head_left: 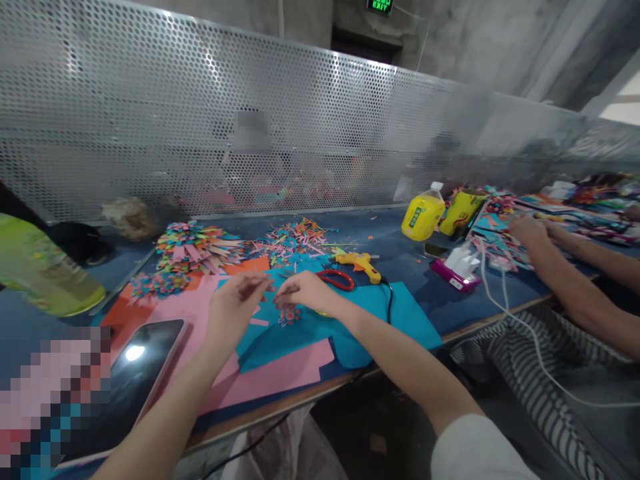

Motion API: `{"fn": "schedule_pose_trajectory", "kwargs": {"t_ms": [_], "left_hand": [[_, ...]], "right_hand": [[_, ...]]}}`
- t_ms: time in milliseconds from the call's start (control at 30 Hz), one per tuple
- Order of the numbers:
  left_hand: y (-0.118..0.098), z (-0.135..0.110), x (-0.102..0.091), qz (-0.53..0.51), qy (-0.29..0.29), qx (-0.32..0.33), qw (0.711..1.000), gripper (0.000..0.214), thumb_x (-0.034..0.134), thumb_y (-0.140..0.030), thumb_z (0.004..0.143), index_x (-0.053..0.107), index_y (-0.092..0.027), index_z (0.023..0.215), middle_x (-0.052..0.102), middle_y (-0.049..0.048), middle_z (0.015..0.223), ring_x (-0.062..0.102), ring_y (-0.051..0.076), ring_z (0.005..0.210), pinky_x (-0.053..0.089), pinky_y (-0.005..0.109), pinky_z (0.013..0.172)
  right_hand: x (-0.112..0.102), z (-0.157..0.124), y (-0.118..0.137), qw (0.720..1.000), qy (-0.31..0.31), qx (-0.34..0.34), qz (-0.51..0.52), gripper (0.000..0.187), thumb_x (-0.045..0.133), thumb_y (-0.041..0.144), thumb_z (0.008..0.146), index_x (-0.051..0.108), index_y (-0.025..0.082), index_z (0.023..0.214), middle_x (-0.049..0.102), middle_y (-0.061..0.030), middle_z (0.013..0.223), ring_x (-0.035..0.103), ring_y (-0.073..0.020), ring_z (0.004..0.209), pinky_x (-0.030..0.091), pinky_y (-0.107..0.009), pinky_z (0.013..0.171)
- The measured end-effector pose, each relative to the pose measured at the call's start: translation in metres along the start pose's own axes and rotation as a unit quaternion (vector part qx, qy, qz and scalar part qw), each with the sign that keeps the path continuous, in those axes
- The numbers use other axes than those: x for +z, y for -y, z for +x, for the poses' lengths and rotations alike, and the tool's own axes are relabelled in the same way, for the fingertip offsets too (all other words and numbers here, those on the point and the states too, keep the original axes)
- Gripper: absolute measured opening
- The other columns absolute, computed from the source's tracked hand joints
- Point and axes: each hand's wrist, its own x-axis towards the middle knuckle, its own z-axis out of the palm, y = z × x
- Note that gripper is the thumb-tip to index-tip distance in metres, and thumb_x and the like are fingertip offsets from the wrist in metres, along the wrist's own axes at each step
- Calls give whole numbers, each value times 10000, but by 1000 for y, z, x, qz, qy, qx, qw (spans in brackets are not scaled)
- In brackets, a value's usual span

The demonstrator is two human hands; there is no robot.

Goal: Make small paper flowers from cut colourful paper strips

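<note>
My left hand (237, 303) is closed in a pinch, its fingertips a little apart from those of my right hand (305, 292). My right hand is also closed, fingers curled toward the thumb. Anything held in either pinch is too small or hidden to make out. Just below the right fingers lies a small curled-paper piece (289, 315) in orange and grey. Both hands are over blue paper (270, 350), which overlaps pink paper (280, 380). Scissors with red handles (343, 280) lie behind my right wrist, partly hidden. Beyond them is a yellow glue gun (363, 262) with a black cord.
Left of my forearm lies a phone (140, 367). Cut paper strips (300, 240) and fringed paper bundles (193, 247) are piled behind. A yellow bottle (423, 215) and a purple box (455, 275) stand right, near another person's arms (565, 267). A perforated metal screen (200, 120) borders the table.
</note>
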Motion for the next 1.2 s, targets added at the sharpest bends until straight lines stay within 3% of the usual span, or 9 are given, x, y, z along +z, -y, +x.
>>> {"fn": "schedule_pose_trajectory", "kwargs": {"t_ms": [333, 633, 800, 1067, 1200], "left_hand": [[-7, -6, 0, 95, 12, 48, 994, 247, 557, -384, 713, 602, -188, 855, 679, 51, 820, 635, 190, 760, 503, 295, 683], [3, -6, -1, 180, 42, 111, 976, 210, 514, -355, 729, 611, -234, 870, 669, 20, 871, 626, 171, 718, 495, 277, 666], [3, -8, 0, 208, 13, 139, 968, 223, 520, -327, 733, 590, -247, 928, 649, 9, 890, 599, 152, 683, 477, 270, 661], [1, -8, -1, 235, 23, 197, 951, 235, 540, -317, 738, 582, -242, 956, 617, 1, 844, 532, 121, 595, 451, 251, 640], [-3, -9, 0, 268, 33, 194, 943, 271, 541, -315, 741, 570, -240, 1000, 603, 7, 874, 515, 120, 606, 445, 251, 638]], "right_hand": [[-4, -1, 5, 986, 41, 28, 160, 246, 698, 298, 565, 635, 106, 706, 666, -42, 666, 638, -146, 617, 496, -298, 671], [-8, -3, 9, 968, 75, 70, 228, 182, 665, 163, 593, 646, 94, 761, 678, -59, 673, 654, -163, 679, 488, -330, 759], [-10, -4, 14, 957, 105, 75, 262, 291, 730, 266, 566, 647, 87, 780, 684, -82, 707, 657, -177, 684, 493, -333, 755], [-16, -3, 10, 968, 118, 54, 216, 356, 755, 328, 543, 648, 103, 798, 683, -63, 732, 653, -151, 680, 498, -285, 736], [-20, -3, 10, 973, 115, 57, 189, 371, 756, 331, 535, 647, 108, 811, 682, -65, 759, 652, -150, 685, 497, -277, 723]]}}
